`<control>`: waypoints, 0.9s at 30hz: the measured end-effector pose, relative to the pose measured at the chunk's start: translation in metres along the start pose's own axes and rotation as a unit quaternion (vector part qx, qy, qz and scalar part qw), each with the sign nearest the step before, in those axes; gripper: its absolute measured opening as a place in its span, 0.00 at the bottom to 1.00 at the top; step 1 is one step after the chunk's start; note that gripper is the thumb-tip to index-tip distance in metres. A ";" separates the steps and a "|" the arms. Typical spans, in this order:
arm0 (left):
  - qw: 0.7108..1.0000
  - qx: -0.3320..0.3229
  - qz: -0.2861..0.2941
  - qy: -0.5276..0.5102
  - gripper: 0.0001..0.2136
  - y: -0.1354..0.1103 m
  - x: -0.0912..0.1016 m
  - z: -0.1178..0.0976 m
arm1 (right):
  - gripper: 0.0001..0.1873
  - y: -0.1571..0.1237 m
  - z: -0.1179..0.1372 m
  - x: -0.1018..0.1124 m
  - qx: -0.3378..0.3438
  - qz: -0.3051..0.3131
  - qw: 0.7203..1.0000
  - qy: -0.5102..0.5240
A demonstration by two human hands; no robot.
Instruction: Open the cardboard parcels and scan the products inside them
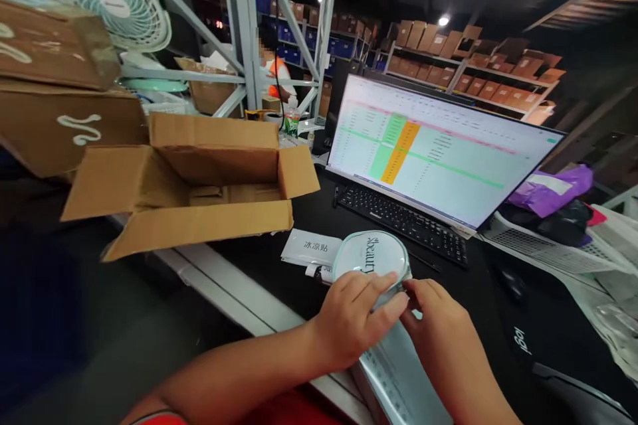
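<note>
A round white cosmetic pouch (366, 252) with pale green piping and "beauty" lettering is held near the desk's front edge. My left hand (351, 319) is closed on its near side, fingers over the top. At the pouch's right rim, thumb and fingers of my right hand (438, 315) pinch together; what exactly lies between the tips is hidden, apparently the rim or its zipper. Below both hands lies a long pale silver-blue box (399, 372). Left of the pouch is a flat white packet (312, 248) with Chinese characters, partly covering a small black-and-white item.
An open cardboard box (214, 222) stands to the left on the desk. Behind the pouch are a keyboard (399, 216) and a monitor (433, 153). A mouse (512, 284) rests at the right. A fan (104, 0) and stacked cartons (50, 113) fill the left side; a person is in the background.
</note>
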State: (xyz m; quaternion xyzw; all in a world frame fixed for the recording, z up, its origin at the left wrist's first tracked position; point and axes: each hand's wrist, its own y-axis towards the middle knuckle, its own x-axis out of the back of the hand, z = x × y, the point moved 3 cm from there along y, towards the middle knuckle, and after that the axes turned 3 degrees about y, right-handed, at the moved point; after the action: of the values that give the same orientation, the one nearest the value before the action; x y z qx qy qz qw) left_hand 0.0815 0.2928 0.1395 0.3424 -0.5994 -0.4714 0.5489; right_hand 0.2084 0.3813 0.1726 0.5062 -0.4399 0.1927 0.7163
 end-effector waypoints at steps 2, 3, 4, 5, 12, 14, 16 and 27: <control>1.000 0.005 0.018 0.011 0.08 0.002 -0.004 -0.001 | 0.11 -0.001 -0.003 -0.001 -0.001 0.026 0.999 -0.028; 1.000 0.009 0.022 0.017 0.08 0.002 -0.006 -0.001 | 0.12 0.000 -0.005 -0.002 -0.002 0.040 0.999 -0.035; 0.999 0.012 0.025 0.021 0.08 0.002 -0.007 -0.001 | 0.11 0.001 -0.005 -0.003 -0.003 0.055 0.998 -0.040; 0.999 0.013 0.026 0.024 0.09 0.002 -0.007 0.000 | 0.11 0.003 -0.006 -0.003 -0.005 0.066 0.997 -0.047; 0.994 0.034 0.074 0.070 0.08 0.002 -0.011 0.006 | 0.11 0.014 -0.012 -0.006 -0.063 0.085 0.994 -0.018; 0.988 0.054 0.128 0.061 0.14 0.001 -0.015 0.010 | 0.11 0.018 -0.021 -0.004 -0.084 0.093 0.992 0.027; 0.979 0.072 0.188 0.015 0.29 0.000 -0.020 0.015 | 0.11 0.022 -0.029 0.000 -0.099 0.099 0.987 0.084; 0.921 0.259 0.245 -0.157 0.07 0.003 -0.039 0.031 | 0.09 0.021 -0.023 0.001 -0.127 0.166 0.964 0.167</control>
State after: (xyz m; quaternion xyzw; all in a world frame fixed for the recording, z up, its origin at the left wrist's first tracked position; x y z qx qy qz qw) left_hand 0.0581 0.3360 0.1303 0.2367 -0.8442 -0.1981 0.4383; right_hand 0.2034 0.4110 0.1826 0.2915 -0.4128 0.3334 0.7959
